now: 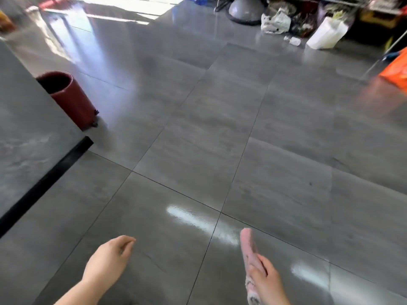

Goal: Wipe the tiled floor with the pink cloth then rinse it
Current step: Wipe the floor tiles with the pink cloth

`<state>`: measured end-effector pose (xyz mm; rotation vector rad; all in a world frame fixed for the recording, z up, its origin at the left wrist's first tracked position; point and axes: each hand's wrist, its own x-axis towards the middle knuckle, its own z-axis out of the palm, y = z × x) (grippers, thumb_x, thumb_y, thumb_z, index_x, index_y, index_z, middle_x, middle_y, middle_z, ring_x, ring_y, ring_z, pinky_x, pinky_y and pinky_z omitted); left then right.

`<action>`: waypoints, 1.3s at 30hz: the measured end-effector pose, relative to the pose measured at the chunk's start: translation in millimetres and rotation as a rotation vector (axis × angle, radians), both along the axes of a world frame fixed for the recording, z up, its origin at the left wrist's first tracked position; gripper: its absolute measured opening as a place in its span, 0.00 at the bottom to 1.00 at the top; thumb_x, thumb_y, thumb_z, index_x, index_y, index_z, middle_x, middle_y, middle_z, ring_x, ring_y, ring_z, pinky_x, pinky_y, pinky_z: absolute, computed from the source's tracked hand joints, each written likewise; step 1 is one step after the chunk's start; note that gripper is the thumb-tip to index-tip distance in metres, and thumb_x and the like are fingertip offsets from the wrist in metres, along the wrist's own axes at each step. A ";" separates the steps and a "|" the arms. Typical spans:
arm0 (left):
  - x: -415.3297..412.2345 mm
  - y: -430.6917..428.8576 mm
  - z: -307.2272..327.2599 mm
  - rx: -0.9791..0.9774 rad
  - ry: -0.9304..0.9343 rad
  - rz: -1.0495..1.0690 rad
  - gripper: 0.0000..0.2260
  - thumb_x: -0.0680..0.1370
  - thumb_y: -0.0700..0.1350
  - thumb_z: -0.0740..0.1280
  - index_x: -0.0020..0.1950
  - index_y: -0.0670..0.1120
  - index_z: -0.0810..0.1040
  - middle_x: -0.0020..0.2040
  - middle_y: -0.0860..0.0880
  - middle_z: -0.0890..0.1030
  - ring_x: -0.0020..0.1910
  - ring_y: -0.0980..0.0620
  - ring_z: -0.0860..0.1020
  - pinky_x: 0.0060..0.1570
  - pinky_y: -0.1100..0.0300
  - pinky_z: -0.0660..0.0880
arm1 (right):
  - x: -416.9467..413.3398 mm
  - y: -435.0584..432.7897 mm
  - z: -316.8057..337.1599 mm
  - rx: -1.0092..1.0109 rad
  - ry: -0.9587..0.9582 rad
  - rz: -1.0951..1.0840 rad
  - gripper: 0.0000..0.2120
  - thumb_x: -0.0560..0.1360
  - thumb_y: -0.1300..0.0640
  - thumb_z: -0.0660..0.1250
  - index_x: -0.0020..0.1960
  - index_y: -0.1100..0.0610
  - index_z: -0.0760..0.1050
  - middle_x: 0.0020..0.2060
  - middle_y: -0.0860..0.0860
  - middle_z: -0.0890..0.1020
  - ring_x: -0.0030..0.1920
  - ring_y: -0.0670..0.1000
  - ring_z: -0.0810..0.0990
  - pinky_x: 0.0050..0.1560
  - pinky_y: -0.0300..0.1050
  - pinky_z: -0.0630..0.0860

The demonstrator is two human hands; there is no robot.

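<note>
The grey tiled floor (198,133) fills the view, glossy with light streaks on it. My right hand (267,280) grips the pink cloth (247,245), which sticks out forward from my fingers as a rolled strip above the floor at the bottom right. At the bottom centre-left, my left hand (110,258) hangs over the tiles with its fingers loosely curled and nothing in it.
A dark red cylindrical bin (70,95) stands at the left beside a grey counter (24,119) with a black base strip. Bags, a white container (326,33) and clutter line the far right. An orange bag (396,71) sits at the right edge.
</note>
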<state>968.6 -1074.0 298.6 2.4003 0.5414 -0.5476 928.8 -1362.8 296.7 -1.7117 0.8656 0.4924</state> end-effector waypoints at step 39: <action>457.3 -153.0 2.6 -0.018 -0.106 0.443 0.10 0.75 0.39 0.62 0.53 0.43 0.79 0.54 0.42 0.81 0.52 0.42 0.75 0.49 0.54 0.69 | 528.9 -193.9 8.5 -0.040 0.005 0.167 0.14 0.77 0.67 0.58 0.61 0.62 0.71 0.29 0.58 0.73 0.22 0.48 0.69 0.16 0.30 0.62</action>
